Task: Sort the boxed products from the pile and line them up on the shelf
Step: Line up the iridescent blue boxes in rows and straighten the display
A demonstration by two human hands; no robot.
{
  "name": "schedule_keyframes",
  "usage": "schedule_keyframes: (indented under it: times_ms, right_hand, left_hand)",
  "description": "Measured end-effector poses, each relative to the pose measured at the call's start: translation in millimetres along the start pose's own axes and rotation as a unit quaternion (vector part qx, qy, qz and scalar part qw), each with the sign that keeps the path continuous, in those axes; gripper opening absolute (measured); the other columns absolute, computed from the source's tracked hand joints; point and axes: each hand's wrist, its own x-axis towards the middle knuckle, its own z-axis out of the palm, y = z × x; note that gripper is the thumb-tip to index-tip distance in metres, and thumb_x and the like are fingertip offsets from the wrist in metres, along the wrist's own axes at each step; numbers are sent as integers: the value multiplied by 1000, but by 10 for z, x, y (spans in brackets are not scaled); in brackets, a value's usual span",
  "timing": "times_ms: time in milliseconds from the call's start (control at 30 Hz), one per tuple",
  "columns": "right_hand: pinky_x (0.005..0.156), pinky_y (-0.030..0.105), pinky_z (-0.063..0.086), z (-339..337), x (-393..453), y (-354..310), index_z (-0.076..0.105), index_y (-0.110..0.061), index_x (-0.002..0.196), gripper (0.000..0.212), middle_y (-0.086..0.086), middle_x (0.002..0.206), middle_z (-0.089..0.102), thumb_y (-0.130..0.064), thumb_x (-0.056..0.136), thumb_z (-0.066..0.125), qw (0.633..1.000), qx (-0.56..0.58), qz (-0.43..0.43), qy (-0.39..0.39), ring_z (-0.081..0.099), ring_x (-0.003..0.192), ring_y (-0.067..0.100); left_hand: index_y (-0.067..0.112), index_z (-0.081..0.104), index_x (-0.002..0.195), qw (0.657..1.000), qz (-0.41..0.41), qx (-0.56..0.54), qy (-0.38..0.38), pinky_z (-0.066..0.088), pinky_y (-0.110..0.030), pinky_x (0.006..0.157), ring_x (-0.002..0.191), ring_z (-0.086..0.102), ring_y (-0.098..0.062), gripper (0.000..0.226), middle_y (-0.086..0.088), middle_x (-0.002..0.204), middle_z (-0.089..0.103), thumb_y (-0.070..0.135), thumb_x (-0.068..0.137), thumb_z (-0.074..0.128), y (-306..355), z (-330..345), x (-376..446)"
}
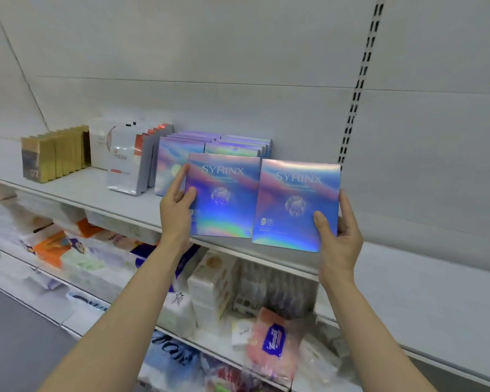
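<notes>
The left hand (178, 205) grips one holographic SYRINX box (224, 193) by its left edge, thumb on the front face and fingers behind, forefinger stretched up along the edge. The right hand (338, 230) grips a second SYRINX box (297, 205) by its lower right corner, thumb on the front and fingers wrapped behind the right edge. The two boxes are held upright, faces toward the camera, side by side with their inner edges touching or nearly so, above the front lip of the white shelf (102, 190).

Just behind the hands, on the shelf, stand two rows of matching holographic boxes (210, 142). Beyond the left hand are upright white and grey packets (125, 157), and farther out that way a row of gold boxes (54, 151). Past the right hand runs a slotted upright rail (359, 80) in the grey back panel. Below the hands, the lower shelves hold a blurred jumble of tissue packs, among them a pink Tempo pack (275, 340).
</notes>
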Motion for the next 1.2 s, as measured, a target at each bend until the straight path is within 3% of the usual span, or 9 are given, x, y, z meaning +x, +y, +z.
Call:
schedule_keyframes:
  times_ms: [33, 133, 233, 400, 700, 900, 1000, 1100, 1200]
  right_hand:
    - [84, 32, 51, 120, -37, 45, 54, -37, 134, 58, 2, 92, 62, -5, 88, 69, 1000, 1, -2, 6, 55, 83, 12]
    - [77, 25, 51, 409, -127, 156, 53, -33, 136, 59, 1, 86, 60, -3, 88, 68, 1000, 3, -5, 15, 53, 77, 11]
    - [73, 22, 50, 638, -145, 242, 52, -32, 139, 59, 0, 82, 57, -4, 89, 67, 1000, -4, -5, 16, 51, 75, 10]
    - [72, 17, 50, 909, -88, 407, 51, -31, 139, 58, 0, 84, 59, -5, 89, 67, 1000, -15, -9, -9, 54, 75, 8]
    - [66, 14, 50, 1317, -75, 551, 49, -27, 141, 58, 7, 98, 64, -4, 90, 65, 999, -38, -26, -16, 60, 76, 2]
    - [70, 11, 48, 1641, -122, 694, 47, -28, 142, 58, 10, 103, 65, -6, 91, 65, 996, -64, -40, 36, 60, 80, 1]
    - [73, 11, 48, 1747, -122, 743, 47, -29, 142, 59, 15, 118, 65, -6, 91, 65, 991, -107, -60, 52, 60, 88, 6]
    - [76, 11, 49, 1772, -153, 767, 47, -31, 141, 59, 16, 125, 62, -7, 91, 66, 985, -133, -75, 74, 59, 94, 9]
    - [82, 16, 51, 1783, -195, 797, 48, -34, 140, 59, 16, 128, 61, -8, 90, 66, 981, -151, -81, 91, 60, 96, 11]
  left_hand:
    - [35, 56, 136, 1000, -2, 0, -3, 44, -36, 87, 88, 46, -19, 52, -17, 118, 65, 3, 96, 50, -8, -94, 92]
    - [42, 57, 133, 1000, -8, 15, -11, 47, -45, 87, 89, 51, -24, 51, -8, 105, 67, 7, 97, 50, 6, -291, 290]
    - [39, 57, 135, 1000, -14, 2, -12, 57, -38, 82, 97, 67, -21, 46, -1, 110, 71, 8, 100, 49, -3, -416, 456]
    - [33, 53, 138, 1000, -16, 2, 13, 61, -26, 69, 95, 69, -6, 42, 21, 95, 71, 12, 102, 49, -111, -557, 664]
    - [33, 52, 139, 1000, 2, 8, 9, 58, -22, 69, 105, 65, -3, 42, 20, 115, 65, 15, 101, 52, -280, -849, 1130]
    - [34, 49, 141, 997, 37, 32, -67, 59, -27, 78, 111, 63, -13, 45, 5, 128, 61, 16, 100, 53, -464, -1120, 1599]
    - [41, 40, 145, 984, 72, 104, -125, 51, -36, 96, 122, 54, -12, 68, 8, 134, 55, 24, 86, 69, -529, -1221, 1802]
    - [38, 18, 154, 948, 109, 234, -187, 37, -26, 104, 127, 39, -8, 112, 8, 132, 42, 35, 63, 85, -614, -1276, 1901]
    - [27, 2, 157, 913, 144, 336, -179, 34, -35, 107, 127, 35, -24, 122, -6, 135, 35, 41, 68, 86, -787, -1304, 1935]
